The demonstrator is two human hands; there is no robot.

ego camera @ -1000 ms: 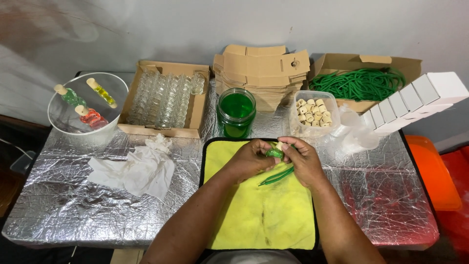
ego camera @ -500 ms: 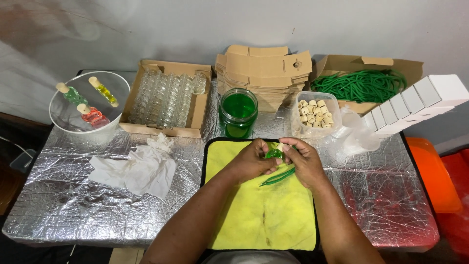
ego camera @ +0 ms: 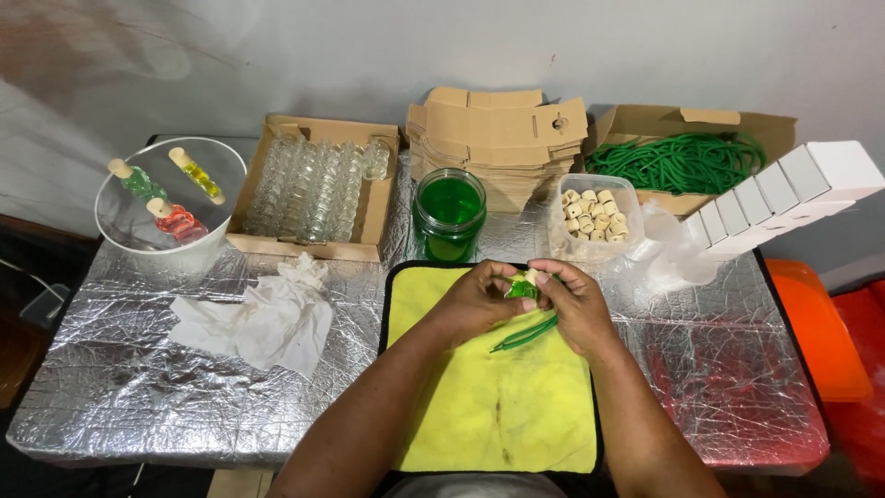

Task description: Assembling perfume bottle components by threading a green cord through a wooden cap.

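My left hand [ego camera: 475, 300] and my right hand [ego camera: 576, 304] meet above the yellow cloth [ego camera: 489, 406], both closed around a small glass bottle of green liquid [ego camera: 523, 289] with a cork at its top. A thin green cord [ego camera: 525, 334] hangs from the bottle under my right hand. Just beyond my hands stands a jar of green liquid [ego camera: 449, 214], and a clear tub of corks [ego camera: 595, 217] sits to its right.
A cardboard box of empty glass bottles [ego camera: 313, 189] and a white bucket [ego camera: 171, 207] with three filled bottles stand at the back left. Flat cardboard boxes [ego camera: 498, 134], a box of green cords [ego camera: 687, 161], white boxes [ego camera: 784, 194] and crumpled tissue [ego camera: 263, 318] lie on the foil-covered table.
Both hands stay together on the small bottle; fingers shift slightly around its corked top. Nothing else has moved.
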